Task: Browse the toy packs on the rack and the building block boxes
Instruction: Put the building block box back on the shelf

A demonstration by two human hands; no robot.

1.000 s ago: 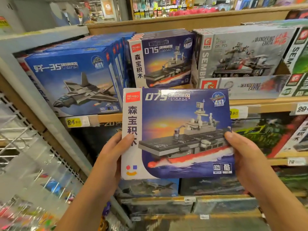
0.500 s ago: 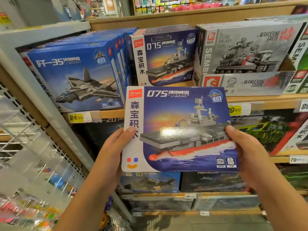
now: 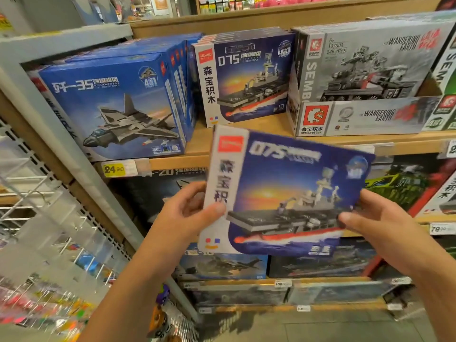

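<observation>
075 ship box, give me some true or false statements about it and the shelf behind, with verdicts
1. Both hands hold the 075 ship box: true; left hand and right hand pinch its sides.
2. The held box sits level: false, it tilts down to the right.
3. A matching 075 box stands on the shelf: true.
4. The jet box stands right of the Wandering Earth box: false, it stands left.

A yellow price tag (image 3: 113, 169) marked 24.90 sits on the wooden shelf edge (image 3: 172, 162), left of centre; grey tiled floor (image 3: 308, 327) lies near.
</observation>
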